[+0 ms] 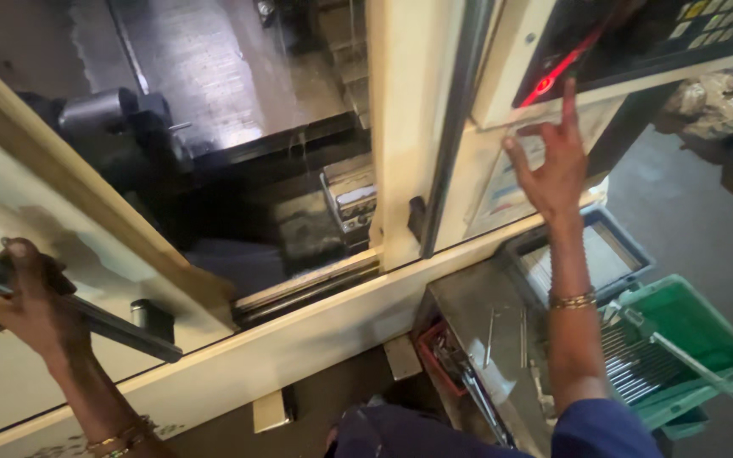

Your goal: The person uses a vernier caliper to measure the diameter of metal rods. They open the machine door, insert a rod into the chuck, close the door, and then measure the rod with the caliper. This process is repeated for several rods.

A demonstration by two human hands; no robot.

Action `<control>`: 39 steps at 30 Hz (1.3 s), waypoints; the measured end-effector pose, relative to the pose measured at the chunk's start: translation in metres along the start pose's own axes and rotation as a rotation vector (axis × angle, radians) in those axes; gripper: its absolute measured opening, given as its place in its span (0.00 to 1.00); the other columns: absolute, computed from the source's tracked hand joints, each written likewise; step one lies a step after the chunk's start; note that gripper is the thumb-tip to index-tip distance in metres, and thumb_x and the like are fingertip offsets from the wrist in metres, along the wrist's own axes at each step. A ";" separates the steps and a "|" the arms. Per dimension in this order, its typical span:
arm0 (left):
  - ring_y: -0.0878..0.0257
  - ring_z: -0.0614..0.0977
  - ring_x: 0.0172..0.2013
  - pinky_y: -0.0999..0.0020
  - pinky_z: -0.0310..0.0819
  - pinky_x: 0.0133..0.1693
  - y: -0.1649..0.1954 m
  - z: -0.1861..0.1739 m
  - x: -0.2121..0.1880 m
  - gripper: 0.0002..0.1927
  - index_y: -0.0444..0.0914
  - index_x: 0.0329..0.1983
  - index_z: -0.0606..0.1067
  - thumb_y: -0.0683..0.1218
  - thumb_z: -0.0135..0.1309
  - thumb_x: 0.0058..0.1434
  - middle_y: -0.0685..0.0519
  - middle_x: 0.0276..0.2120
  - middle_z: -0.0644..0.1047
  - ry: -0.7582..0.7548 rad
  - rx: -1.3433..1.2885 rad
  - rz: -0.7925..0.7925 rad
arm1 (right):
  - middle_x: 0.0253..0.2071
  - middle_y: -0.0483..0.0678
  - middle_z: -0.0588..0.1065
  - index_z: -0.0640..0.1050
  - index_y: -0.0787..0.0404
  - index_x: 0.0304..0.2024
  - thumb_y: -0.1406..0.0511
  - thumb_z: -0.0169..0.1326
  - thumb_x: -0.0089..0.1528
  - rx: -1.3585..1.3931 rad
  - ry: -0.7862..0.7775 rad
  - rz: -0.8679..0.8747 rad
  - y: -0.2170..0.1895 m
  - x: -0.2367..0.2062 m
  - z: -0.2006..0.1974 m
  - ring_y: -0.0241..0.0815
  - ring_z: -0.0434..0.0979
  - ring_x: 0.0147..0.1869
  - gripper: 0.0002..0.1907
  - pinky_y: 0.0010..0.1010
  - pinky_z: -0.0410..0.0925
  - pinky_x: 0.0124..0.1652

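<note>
Left hand (31, 301) clenched around a dark, flat metal handle bar (86, 315) on the cream-painted sliding door (69, 254) at near left, bar running slantwise across the smooth panel. Right hand (553, 165) raised and released, fingers spread, index fingertip touching the lower edge of the dark control panel (638, 42) at far right, just beside a glowing red light (545, 85); pale square keys at the panel's top corner. Behind the door opening, a shadowed machine interior: round grey steel chuck (99, 110) at far left, brushed slanted metal plate (205, 76), stepped metal block (349, 199) lower down. Cream upright post (400, 127) between opening and panel. At near right, a scuffed grey metal shelf (485, 314) strewn with thin tools, a shallow grey tray (587, 254), and a green plastic crate (689, 331) holding slim shiny steel rods (638, 365). Gold bangles on both wrists, blue sleeve at the right forearm's near end.
</note>
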State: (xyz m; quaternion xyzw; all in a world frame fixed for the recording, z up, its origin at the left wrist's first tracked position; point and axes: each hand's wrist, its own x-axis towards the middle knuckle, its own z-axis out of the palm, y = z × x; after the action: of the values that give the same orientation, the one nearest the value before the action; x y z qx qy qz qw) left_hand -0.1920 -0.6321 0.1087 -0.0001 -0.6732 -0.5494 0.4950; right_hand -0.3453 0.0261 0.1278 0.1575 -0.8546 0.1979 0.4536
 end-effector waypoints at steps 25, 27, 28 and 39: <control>0.69 0.76 0.22 0.71 0.70 0.26 0.084 0.316 -0.100 0.27 0.36 0.27 0.74 0.62 0.60 0.69 0.57 0.21 0.74 -0.191 0.028 -0.072 | 0.59 0.51 0.75 0.83 0.55 0.44 0.59 0.62 0.59 0.278 -0.521 0.623 0.010 -0.243 -0.020 0.50 0.83 0.42 0.12 0.35 0.75 0.39; 0.67 0.74 0.24 0.68 0.68 0.28 0.083 0.337 -0.107 0.28 0.35 0.28 0.74 0.63 0.61 0.69 0.55 0.21 0.73 -0.175 0.089 -0.010 | 0.59 0.51 0.76 0.81 0.55 0.45 0.58 0.62 0.59 0.277 -0.472 0.696 0.024 -0.259 -0.031 0.47 0.84 0.42 0.14 0.34 0.77 0.39; 0.65 0.73 0.25 0.66 0.67 0.29 0.083 0.347 -0.111 0.29 0.34 0.28 0.75 0.63 0.61 0.69 0.54 0.21 0.72 -0.168 0.118 0.021 | 0.57 0.50 0.77 0.81 0.54 0.46 0.59 0.61 0.61 0.228 -0.435 0.681 0.028 -0.268 -0.040 0.47 0.84 0.43 0.13 0.35 0.76 0.41; 0.65 0.76 0.27 0.65 0.70 0.32 0.090 0.375 -0.123 0.28 0.31 0.28 0.77 0.60 0.61 0.71 0.53 0.22 0.75 -0.138 -0.030 0.024 | 0.55 0.52 0.76 0.79 0.55 0.49 0.56 0.58 0.62 0.029 -0.369 0.873 0.067 -0.366 -0.083 0.49 0.83 0.38 0.16 0.41 0.76 0.40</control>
State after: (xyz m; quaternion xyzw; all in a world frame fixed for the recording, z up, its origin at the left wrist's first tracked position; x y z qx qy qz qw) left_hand -0.3302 -0.2522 0.1282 -0.0534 -0.6972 -0.5523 0.4539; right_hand -0.1190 0.1575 -0.1490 -0.1775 -0.9044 0.3506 0.1665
